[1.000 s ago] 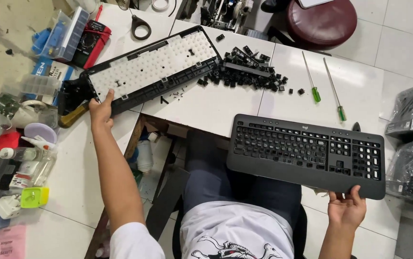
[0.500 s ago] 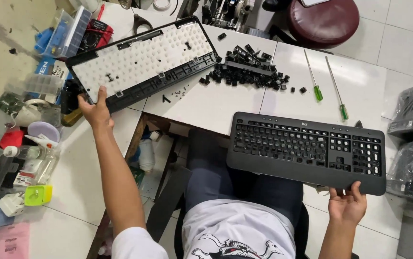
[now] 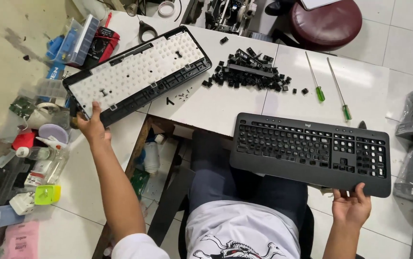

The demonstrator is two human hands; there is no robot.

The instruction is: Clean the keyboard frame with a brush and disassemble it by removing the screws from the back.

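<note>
- Black keyboard (image 3: 312, 151), its keys removed, is gripped at its lower right edge by the right hand (image 3: 352, 207), above the lap.
- A stripped white keyboard base (image 3: 137, 74) is clasped at its corner by the left hand (image 3: 92, 127); compared with a second ago, it is lifted and tilted further.
- Loose black keycaps (image 3: 247, 74) and two green-handled screwdrivers (image 3: 329, 86) are seen on the white table (image 3: 206, 103); pale floor tiles (image 3: 408, 29) surround it.

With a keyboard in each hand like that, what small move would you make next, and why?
Probably set the stripped keyboard flat on the white table. The left hand grips only its near corner, so it sits tilted and partly over the edge. The right hand also holds the black keyboard by one corner, so neither hand is free for the loose keycaps.
</note>
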